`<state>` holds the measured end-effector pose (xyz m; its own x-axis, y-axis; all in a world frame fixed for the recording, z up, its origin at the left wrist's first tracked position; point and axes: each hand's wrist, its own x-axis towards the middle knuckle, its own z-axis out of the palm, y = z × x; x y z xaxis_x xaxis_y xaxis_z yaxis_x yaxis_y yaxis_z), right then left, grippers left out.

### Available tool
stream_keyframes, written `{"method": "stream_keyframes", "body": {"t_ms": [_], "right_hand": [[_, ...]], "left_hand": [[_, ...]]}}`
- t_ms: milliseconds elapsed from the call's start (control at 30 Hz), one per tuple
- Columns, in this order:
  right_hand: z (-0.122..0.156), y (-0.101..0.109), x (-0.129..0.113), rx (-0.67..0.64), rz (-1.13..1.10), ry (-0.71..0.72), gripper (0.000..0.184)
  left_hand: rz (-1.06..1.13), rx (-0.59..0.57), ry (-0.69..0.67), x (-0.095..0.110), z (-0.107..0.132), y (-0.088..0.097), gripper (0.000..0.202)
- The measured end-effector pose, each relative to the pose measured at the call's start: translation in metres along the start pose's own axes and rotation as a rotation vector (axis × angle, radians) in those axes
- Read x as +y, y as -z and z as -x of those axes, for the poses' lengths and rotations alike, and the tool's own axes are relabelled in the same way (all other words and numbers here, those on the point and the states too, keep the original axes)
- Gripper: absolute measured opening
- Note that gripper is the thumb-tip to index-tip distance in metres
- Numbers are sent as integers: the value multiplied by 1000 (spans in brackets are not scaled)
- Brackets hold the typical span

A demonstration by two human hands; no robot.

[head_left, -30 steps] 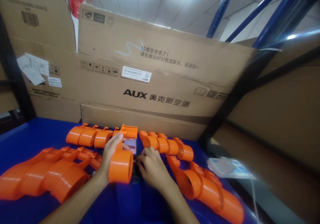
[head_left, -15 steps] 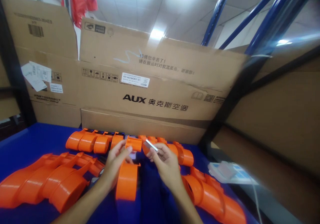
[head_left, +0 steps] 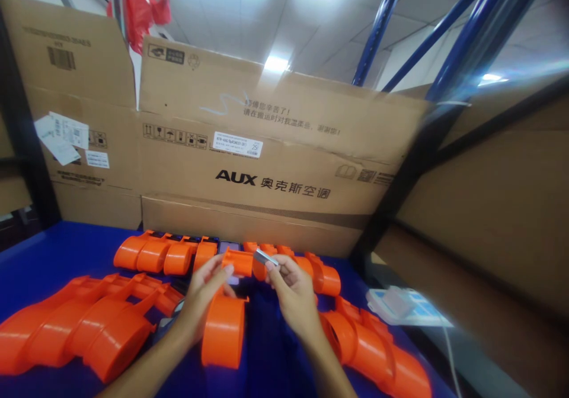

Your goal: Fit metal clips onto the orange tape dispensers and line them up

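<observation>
Since one second before, the right hand (head_left: 296,288) had come up from low near the blue table (head_left: 35,256), and it now had a small, flat, silver metal piece (head_left: 263,258). Next to it, the shiny orange plastic part (head_left: 223,334) in the left hand (head_left: 202,294) had tipped a bit. More orange plastic parts lay all around: a back left row (head_left: 151,256), a front left row (head_left: 84,321), a back right row (head_left: 326,278) and a front right row (head_left: 368,347). The right hand hid some of the back right row, and the held part hid some of a flat, dark-edged thing (head_left: 230,247) behind it. A big brown cardboard sheet (head_left: 186,167) stood like a wall at the back, and a flat white and blue box (head_left: 409,306) sat off to the right. The held part had a short bar on top and a wide, round ring that hung below. It was in the middle, in front of the cardboard, with the left fingers closed around it. The right fingers pinched the silver piece just beside the end of the bar; I could not tell if they touched.
</observation>
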<state>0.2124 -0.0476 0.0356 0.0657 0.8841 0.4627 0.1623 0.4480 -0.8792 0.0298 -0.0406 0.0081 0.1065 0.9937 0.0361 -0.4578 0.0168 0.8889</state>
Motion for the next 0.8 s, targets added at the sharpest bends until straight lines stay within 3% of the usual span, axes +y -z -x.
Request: {"method": "stream_keyframes", "body": {"t_ms": [367,567,800], "right_hand": [[-3,9,2,-41,95,52,29],[-4,23,3,-164,200,43,27],[1,3,15,-103,108,31,26]], "left_hand": [[-79,-73,-16,4,-4,4,39],[-189,-152,-102,8,-3,5,41],[-218,-183,-123,1,1,0,50]]}}
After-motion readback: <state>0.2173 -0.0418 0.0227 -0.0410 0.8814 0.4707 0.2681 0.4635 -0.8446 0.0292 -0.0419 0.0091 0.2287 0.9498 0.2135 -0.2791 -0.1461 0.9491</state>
